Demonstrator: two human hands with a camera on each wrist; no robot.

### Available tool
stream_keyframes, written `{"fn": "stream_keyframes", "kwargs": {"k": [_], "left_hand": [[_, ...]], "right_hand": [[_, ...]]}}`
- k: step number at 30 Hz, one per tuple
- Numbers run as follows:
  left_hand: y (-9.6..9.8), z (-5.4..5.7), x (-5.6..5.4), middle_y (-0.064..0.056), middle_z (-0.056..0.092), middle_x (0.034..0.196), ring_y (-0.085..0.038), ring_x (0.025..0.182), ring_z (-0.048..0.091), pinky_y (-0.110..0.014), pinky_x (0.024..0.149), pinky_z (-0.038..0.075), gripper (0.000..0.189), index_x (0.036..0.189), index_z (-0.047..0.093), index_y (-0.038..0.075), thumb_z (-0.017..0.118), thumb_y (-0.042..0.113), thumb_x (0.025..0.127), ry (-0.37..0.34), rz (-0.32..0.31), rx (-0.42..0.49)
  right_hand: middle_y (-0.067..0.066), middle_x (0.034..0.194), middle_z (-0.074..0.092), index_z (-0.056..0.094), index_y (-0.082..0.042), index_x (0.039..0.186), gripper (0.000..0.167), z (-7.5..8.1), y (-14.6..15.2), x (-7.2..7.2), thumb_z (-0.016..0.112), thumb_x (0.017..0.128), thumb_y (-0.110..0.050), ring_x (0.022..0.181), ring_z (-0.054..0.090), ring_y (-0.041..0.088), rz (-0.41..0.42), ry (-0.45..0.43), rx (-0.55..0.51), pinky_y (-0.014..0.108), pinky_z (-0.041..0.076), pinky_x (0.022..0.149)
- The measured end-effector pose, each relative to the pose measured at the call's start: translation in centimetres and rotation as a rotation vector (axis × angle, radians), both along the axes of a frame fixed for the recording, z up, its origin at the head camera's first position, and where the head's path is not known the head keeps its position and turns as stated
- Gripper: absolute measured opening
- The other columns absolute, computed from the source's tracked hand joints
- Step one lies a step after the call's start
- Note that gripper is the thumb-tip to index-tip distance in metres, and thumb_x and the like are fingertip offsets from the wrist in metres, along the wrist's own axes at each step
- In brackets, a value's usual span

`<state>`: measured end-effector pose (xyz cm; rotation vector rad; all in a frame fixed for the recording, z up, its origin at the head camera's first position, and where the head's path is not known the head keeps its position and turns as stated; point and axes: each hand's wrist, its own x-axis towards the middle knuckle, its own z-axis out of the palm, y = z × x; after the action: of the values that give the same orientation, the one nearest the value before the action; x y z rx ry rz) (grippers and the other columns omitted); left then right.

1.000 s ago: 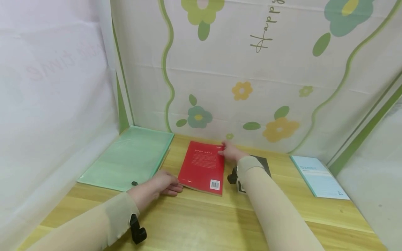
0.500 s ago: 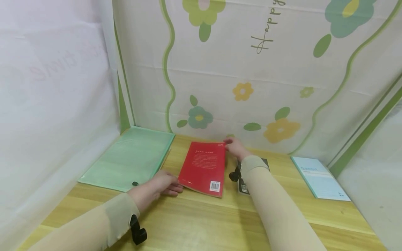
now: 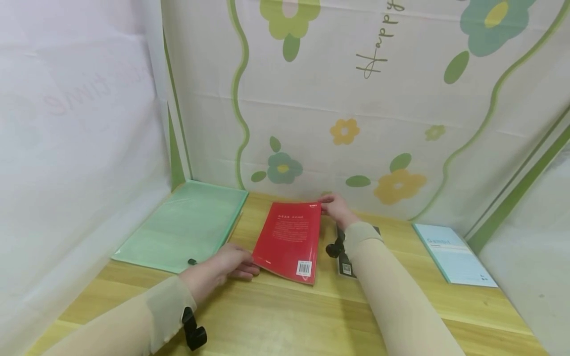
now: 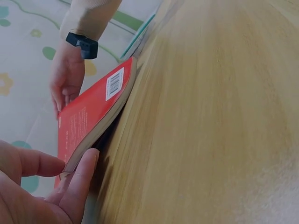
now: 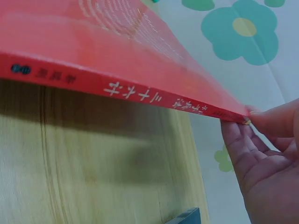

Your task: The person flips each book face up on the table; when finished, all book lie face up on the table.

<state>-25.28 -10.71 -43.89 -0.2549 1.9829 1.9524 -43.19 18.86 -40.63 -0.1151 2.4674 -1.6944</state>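
Note:
A red paperback book, back cover with its barcode facing up, lies between my two hands. My left hand pinches its near left corner, thumb on the cover and fingers beneath, as the left wrist view shows. At the far right corner, my right hand grips the book between thumb and fingers. In the right wrist view the spine is raised off the table, with a shadow below it. The cover bends a little, and the page edges show in the left wrist view.
A pale green folder lies on the wooden table at the left. Partly hidden under my right wrist is a dark book. A light blue notebook lies at the far right. Flower-printed cloth walls the back.
The book's right side has risen and its near right corner has shifted slightly toward me. My right hand has moved a little to the right with it; my left hand has barely moved.

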Motion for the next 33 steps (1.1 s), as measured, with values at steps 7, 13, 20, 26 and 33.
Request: {"fn": "stream_keyframes", "kwargs": {"k": [7,13,20,26,33], "left_hand": [[0.0,0.2,0.2,-0.022,0.071,0.086,-0.030,0.078,0.072,-0.037,0.066,0.061,0.018,0.107,0.060,-0.012,0.057,-0.001,0.094,0.001,0.017,0.007],[-0.1,0.2,0.3,-0.021,0.071,0.085,-0.031,0.078,0.072,-0.037,0.066,0.061,0.015,0.104,0.062,-0.012,0.056,-0.001,0.094,0.023,0.021,0.002],[-0.4,0.3,0.4,-0.021,0.071,0.085,-0.029,0.076,0.072,-0.036,0.065,0.061,0.014,0.101,0.062,-0.011,0.056,-0.001,0.093,0.035,0.045,-0.003],[-0.9,0.4,0.5,-0.022,0.071,0.089,-0.028,0.079,0.072,-0.035,0.067,0.061,0.021,0.107,0.060,-0.013,0.056,0.002,0.094,0.049,0.032,0.007],[-1.1,0.7,1.1,-0.022,0.071,0.092,-0.030,0.081,0.072,-0.037,0.069,0.061,0.018,0.105,0.061,-0.011,0.056,0.002,0.093,0.082,0.019,0.014]], "right_hand": [[0.021,0.124,0.058,0.055,0.008,0.129,0.031,0.2,0.4,0.3,0.053,0.101,-0.006,0.102,0.066,0.032,0.014,0.033,-0.037,0.046,0.045,0.102],[0.020,0.114,0.062,0.057,0.005,0.121,0.024,0.6,0.6,0.5,0.053,0.101,-0.007,0.095,0.067,0.030,0.037,0.045,-0.027,0.047,0.048,0.099],[0.019,0.108,0.062,0.055,0.005,0.117,0.020,1.4,0.7,0.5,0.052,0.100,-0.005,0.084,0.066,0.026,0.094,0.038,-0.082,0.047,0.053,0.090],[0.019,0.103,0.063,0.057,0.004,0.113,0.017,2.2,0.9,0.8,0.049,0.099,-0.003,0.078,0.066,0.026,0.129,0.031,-0.078,0.046,0.056,0.084],[0.018,0.101,0.064,0.059,0.005,0.111,0.019,3.0,1.2,1.0,0.048,0.100,-0.005,0.079,0.067,0.026,0.130,0.034,-0.091,0.047,0.055,0.087]]}}
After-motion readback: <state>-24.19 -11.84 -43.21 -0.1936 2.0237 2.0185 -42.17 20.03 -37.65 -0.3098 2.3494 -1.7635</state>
